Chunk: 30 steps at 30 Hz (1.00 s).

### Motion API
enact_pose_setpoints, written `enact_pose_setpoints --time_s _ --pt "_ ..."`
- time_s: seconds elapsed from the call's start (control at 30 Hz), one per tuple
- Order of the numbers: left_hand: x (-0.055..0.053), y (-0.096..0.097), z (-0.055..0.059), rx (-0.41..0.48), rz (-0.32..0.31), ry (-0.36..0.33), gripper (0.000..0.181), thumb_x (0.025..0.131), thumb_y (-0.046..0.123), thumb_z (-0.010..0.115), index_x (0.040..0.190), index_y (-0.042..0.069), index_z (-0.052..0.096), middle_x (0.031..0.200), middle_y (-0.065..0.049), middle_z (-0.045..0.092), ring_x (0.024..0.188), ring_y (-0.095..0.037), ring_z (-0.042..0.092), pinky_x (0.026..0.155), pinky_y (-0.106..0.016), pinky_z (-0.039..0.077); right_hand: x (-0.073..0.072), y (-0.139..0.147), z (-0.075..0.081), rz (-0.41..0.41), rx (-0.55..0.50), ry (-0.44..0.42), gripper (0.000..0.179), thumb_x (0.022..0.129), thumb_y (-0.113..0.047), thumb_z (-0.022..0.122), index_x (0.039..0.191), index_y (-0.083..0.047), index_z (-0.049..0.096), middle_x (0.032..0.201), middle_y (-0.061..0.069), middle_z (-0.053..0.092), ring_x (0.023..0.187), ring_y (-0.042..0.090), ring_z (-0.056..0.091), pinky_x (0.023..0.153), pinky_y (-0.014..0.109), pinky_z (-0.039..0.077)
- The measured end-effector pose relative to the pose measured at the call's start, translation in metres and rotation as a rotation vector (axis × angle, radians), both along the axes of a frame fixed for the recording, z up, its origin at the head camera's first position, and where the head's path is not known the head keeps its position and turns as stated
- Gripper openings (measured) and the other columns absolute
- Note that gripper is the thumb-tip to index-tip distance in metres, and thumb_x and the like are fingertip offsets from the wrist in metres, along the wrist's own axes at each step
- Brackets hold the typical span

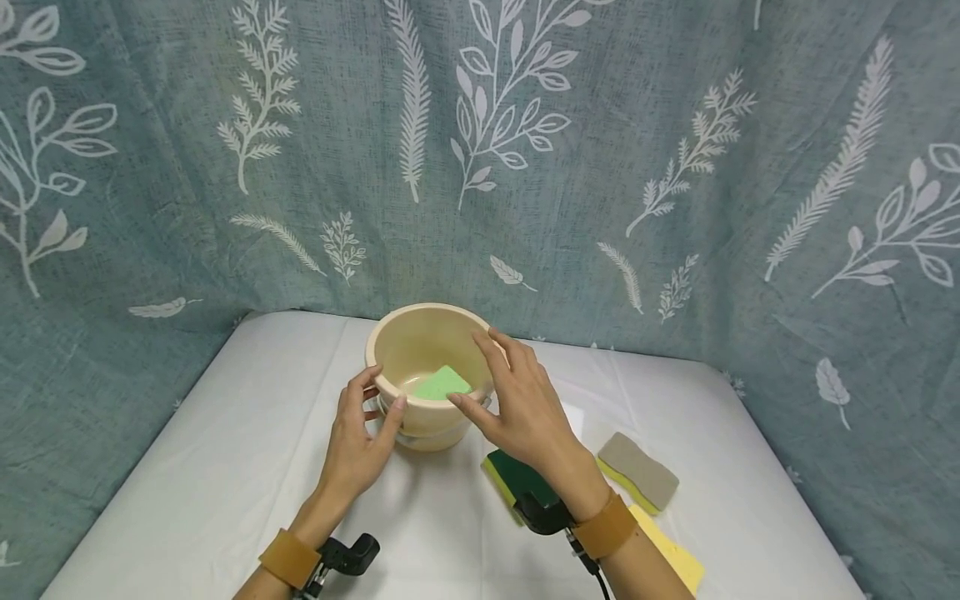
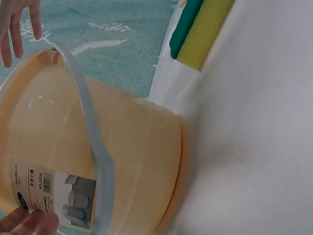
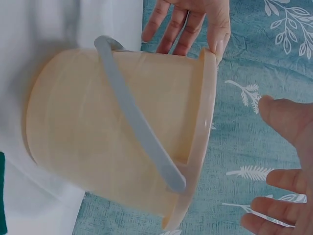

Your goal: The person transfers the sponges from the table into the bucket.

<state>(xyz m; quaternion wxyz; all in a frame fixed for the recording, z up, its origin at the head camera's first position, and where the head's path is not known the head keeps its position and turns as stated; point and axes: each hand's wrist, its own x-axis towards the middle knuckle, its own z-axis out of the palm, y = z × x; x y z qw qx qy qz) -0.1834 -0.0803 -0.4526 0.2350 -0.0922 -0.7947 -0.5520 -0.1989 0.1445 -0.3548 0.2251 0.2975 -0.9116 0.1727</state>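
Note:
A cream bucket [image 1: 431, 425] with a grey handle [image 3: 142, 117] stands upright on the white-covered table. Inside it lies a light green sponge [image 1: 444, 383]. My left hand [image 1: 356, 446] is at the bucket's left side, thumb at the rim and fingers spread along the outer wall; in the left wrist view its fingertips [image 2: 29, 223] are by the printed label [image 2: 54, 196]. Over the right part of the rim hovers my right hand [image 1: 525, 404], fingers loosely extended and holding nothing. The right wrist view shows that hand's fingers [image 3: 286, 181] apart from the rim.
Right of the bucket lie a green-and-yellow scouring sponge [image 1: 517, 479], partly hidden by my right wrist, a grey-and-yellow sponge [image 1: 637, 471] and a yellow cloth-like piece [image 1: 675, 554]. A white flat item [image 1: 573, 417] shows behind my right hand. A teal leaf-patterned curtain [image 1: 480, 167] surrounds the table.

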Motion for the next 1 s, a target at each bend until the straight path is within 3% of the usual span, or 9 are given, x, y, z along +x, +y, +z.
enact_pose_setpoints --time_s 0.5,1.0 --pt "0.001 0.001 0.001 0.0 0.006 -0.008 0.06 0.101 0.023 0.065 0.151 0.002 0.039 0.139 -0.024 0.048 0.124 -0.038 0.054 0.09 -0.052 0.055 0.02 0.028 -0.008 -0.099 -0.063 -0.059 0.08 0.092 -0.046 0.075 0.155 -0.011 0.042 0.152 0.018 0.045 0.137 0.038 0.046 0.108 0.059 0.043" --pt "0.001 0.002 0.001 -0.004 0.007 -0.006 0.06 0.102 0.024 0.065 0.151 0.001 0.038 0.138 -0.023 0.048 0.124 -0.037 0.054 0.091 -0.053 0.055 0.043 0.052 -0.035 -0.154 -0.086 -0.056 0.084 0.087 -0.044 0.081 0.154 -0.009 0.043 0.151 0.022 0.046 0.134 0.042 0.048 0.104 0.062 0.045"
